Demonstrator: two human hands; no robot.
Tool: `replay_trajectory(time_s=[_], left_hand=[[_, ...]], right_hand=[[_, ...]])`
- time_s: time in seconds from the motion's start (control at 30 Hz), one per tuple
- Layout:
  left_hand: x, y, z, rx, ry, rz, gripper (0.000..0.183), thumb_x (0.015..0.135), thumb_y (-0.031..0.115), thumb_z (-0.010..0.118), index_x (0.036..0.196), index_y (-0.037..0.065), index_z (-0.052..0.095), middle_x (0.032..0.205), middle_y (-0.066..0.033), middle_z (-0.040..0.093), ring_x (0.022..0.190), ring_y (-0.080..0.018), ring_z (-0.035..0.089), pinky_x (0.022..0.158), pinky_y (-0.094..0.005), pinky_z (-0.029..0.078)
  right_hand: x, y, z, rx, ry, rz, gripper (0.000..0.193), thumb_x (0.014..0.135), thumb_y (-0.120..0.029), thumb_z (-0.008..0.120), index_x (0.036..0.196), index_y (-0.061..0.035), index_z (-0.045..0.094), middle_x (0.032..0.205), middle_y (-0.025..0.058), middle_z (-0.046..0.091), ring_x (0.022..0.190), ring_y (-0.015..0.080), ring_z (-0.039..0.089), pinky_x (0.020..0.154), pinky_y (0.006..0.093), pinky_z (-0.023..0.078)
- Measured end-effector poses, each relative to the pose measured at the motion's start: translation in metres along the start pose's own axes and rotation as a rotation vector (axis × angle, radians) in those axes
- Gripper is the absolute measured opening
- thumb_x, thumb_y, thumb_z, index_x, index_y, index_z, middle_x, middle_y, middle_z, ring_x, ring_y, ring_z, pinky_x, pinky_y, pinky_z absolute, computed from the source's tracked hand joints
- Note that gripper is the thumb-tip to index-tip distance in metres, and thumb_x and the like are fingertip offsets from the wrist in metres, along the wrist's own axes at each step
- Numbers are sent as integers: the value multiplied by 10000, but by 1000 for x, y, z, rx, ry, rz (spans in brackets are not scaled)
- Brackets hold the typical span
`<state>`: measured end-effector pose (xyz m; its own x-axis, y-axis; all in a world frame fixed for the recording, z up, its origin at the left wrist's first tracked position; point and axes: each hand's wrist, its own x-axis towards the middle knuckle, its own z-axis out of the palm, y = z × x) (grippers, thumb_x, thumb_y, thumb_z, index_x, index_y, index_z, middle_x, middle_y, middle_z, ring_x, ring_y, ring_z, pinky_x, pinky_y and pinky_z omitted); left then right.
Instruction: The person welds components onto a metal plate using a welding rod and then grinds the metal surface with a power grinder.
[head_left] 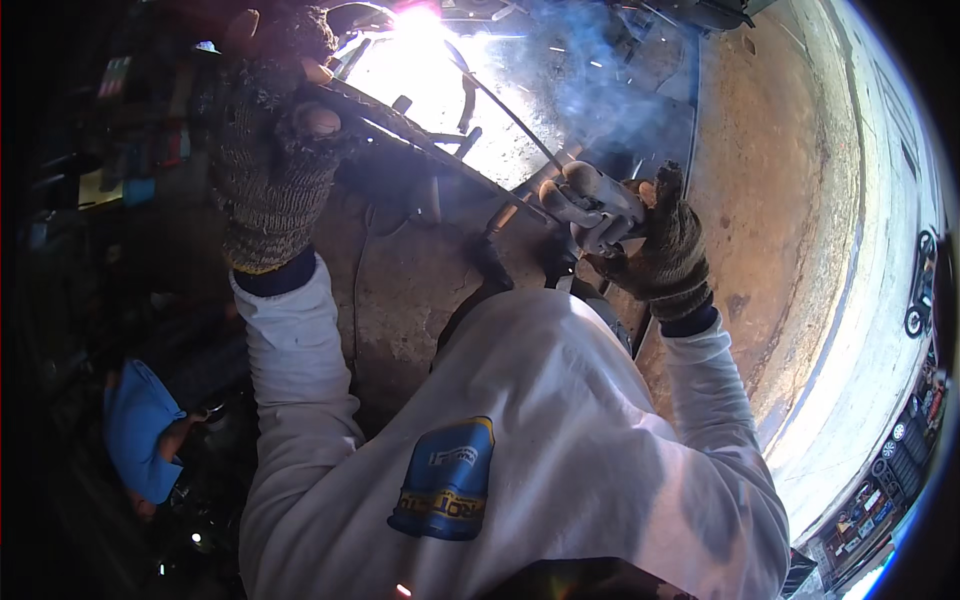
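Observation:
My left hand (275,165), in a worn brown knitted glove with bare fingertips, is closed at the near left end of a dark metal bar (430,148). That bar seems to belong to a frame and slants down to the right. My right hand (672,250), gloved alike, is wrapped round a grey welding electrode holder (595,205). From its jaws a thin welding rod (510,115) runs up and left to a glaring pink-white arc (418,22). The glare hides the joint at the rod's tip.
Bluish smoke (610,90) and a few sparks drift right of the arc. A cable (358,270) lies on the stained concrete floor (400,300). Another person in a blue shirt (145,430) is at lower left. Parked vehicles (920,285) stand along the pavement at far right.

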<state>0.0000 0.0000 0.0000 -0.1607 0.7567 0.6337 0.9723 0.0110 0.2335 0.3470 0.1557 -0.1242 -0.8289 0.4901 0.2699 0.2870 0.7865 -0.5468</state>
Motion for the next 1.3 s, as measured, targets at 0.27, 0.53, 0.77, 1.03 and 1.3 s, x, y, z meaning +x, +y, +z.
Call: replay_trajectory(time_s=[0.27,0.53,0.77,1.03,1.3], left_hand=[[-1,5,4,-268,26,-24,392,849,433,706,1015,83,651,979,-59,669,1031,-274,608,997,-458,425],[3,-6,7,-201,66,203,388,921,414,631,1149,101,621,1105,-106,655,1231,-293,528,992,-424,452],[-1,-5,1,-242,32,180,376,929,403,621,1174,119,606,1078,-93,662,1254,-307,509,1004,-429,446],[-6,0,1,-302,14,75,397,930,404,619,1204,118,593,1088,-108,658,1228,-300,530,1011,-435,441],[-5,12,2,-226,55,-28,500,876,510,651,1098,62,641,1057,-113,649,989,-299,609,881,-418,485]], right_hand=[[3,-9,-10,156,-43,68,992,593,-318,864,1338,80,343,1018,171,662,863,333,681,755,399,548],[13,-19,-21,149,-67,65,856,642,-207,842,1300,79,376,991,192,670,877,330,698,751,375,567],[15,-24,-21,124,-74,51,814,639,-216,848,1268,69,417,1002,186,672,892,327,698,775,376,565],[12,-21,-13,145,-3,141,827,498,-431,909,1117,-15,550,934,134,658,806,329,667,721,412,540],[4,-13,-8,16,26,22,962,562,-390,881,1279,63,427,969,158,657,828,348,670,743,419,540]])
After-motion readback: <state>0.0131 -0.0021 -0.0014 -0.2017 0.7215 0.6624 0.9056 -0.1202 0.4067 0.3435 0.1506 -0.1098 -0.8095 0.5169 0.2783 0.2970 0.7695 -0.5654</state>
